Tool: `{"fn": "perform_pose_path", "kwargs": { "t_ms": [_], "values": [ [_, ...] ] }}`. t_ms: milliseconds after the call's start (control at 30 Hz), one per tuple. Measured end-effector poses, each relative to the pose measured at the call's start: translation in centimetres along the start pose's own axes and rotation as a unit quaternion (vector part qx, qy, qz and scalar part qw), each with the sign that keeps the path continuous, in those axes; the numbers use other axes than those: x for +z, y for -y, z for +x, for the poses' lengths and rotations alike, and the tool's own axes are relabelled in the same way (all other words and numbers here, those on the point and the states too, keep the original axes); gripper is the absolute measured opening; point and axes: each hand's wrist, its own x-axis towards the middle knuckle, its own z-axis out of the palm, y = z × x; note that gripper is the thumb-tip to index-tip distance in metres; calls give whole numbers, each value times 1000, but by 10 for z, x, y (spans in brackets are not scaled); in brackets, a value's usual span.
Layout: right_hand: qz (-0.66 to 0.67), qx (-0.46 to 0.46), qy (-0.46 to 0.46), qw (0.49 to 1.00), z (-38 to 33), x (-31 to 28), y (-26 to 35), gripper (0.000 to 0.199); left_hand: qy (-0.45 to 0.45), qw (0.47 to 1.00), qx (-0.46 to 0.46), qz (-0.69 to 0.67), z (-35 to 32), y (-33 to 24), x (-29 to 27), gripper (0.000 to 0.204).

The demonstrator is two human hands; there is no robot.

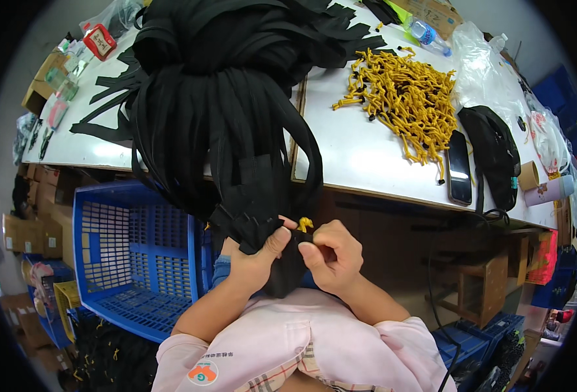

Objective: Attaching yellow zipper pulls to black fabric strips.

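where the table (367,168) ends, left hand (254,262) holds straps (252,212)

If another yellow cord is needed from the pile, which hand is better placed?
Probably the right hand: it is nearer the yellow cords, while the left hand grips black straps. Both hands look busy, though.
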Motion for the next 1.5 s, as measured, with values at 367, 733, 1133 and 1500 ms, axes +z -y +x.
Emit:
{"fn": "perform_pose_path", "kwargs": {
  "t_ms": [367, 733, 1133, 1500],
  "values": [
    [1, 116, 417, 901, 11, -19, 14, 21, -51, 996, 64, -34, 10, -2, -4, 14],
    [-148, -78, 89, 982, 31, -19, 22, 15, 124, 963, -115, -211, 5, 6, -12, 19],
    [-58, 47, 91, 993, 22, -10, 17, 6, -9, 865, 384, 322, 5, 12, 0, 18],
    [-627, -59, -45, 775, 116, -80, -39, 48, 33, 999, 35, 19, 8, 10, -1, 20]
  ]
}}
